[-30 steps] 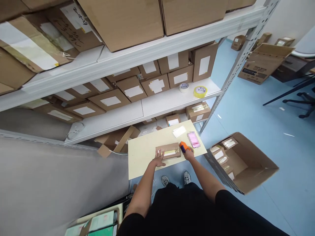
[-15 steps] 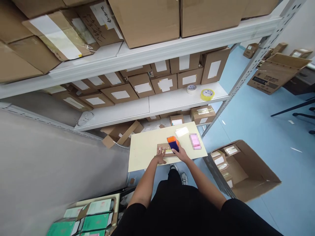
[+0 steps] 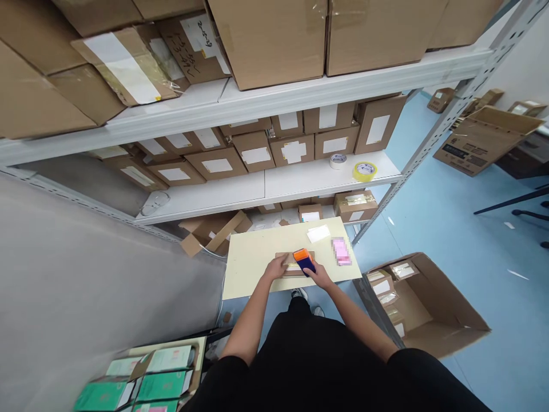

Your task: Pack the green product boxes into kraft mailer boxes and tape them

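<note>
A flat brown cardboard box (image 3: 291,272) with a pale strip across its top lies on a cream-coloured table (image 3: 249,269). My left hand (image 3: 277,267) grips the left end of this box, fingers drawn together on top of it. In my right hand (image 3: 319,276) is a block-shaped orange and dark blue hand tool (image 3: 304,261), held over the right part of the box. Its exact kind is too small to make out, and whether it touches the box is unclear. White paper slips (image 3: 318,233) and a pink blurred item (image 3: 341,252) lie farther right on the table.
A metal shelf (image 3: 240,194) full of cardboard boxes stands beyond the table, with a white tape roll (image 3: 338,161) and a yellow tape roll (image 3: 364,171) on it. A large open carton (image 3: 454,315) holding small boxes sits right. Green boxes (image 3: 165,386) lie lower left.
My left hand has gone from fingers spread on the box to gripping its left end. The orange and blue tool has tilted and shifted slightly down in my right hand. The view has moved a little.
</note>
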`<state>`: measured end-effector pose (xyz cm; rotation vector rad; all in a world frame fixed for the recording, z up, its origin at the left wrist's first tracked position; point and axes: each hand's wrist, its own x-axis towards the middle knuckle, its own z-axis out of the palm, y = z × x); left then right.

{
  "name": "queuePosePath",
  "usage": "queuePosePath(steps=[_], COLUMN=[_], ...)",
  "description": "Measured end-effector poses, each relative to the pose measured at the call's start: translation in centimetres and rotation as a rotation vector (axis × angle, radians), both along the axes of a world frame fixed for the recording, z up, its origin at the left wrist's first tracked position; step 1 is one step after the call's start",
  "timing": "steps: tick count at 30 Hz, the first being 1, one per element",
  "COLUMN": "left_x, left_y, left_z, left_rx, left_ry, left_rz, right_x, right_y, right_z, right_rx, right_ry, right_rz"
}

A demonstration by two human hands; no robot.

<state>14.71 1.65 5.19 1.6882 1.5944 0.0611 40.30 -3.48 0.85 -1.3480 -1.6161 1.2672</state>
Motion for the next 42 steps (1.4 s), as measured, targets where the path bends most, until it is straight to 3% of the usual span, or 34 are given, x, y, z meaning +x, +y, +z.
queuePosePath(steps=[3, 9, 13, 22, 29, 35, 38, 42], left_x=[1.6, 4.3, 4.2, 5.0, 4.9, 2.6, -0.8, -5.6], left_y=[2.0, 5.7, 6.3, 5.6, 5.1, 3.8, 4.0, 4.1], left_z=[1.6, 3.8, 4.3, 5.6, 7.0, 6.1, 5.9, 5.6], left_rx=[0.142, -0.105, -0.187, -0.148, 0.026, 0.101, 0.218, 0.239], left_ry=[-0.255, -0.573, -0.574, -0.560, -0.491, -0.529, -0.546, -0.574], left_rz=[0.214, 0.092, 0.030, 0.003, 0.108, 0.433, 0.610, 0.655], right_x=[0.3, 0.4, 0.5, 0.8, 0.1, 1.7, 3.7, 5.4], right_y=[-0.1, -0.3, -0.5, -1.0, -0.2, 3.0, 3.7, 3.6], right_z=[0.2, 0.0, -0.1, 0.5, 1.8, 3.8, 4.3, 4.6], right_rx=[0.005, 0.038, 0.067, 0.065, 0.023, -0.015, -0.073, -0.093], right_ry=[-0.009, -0.028, -0.042, -0.044, -0.019, -0.141, -0.246, -0.375], right_rz=[0.027, 0.031, 0.043, 0.026, -0.045, -0.021, 0.015, 0.094])
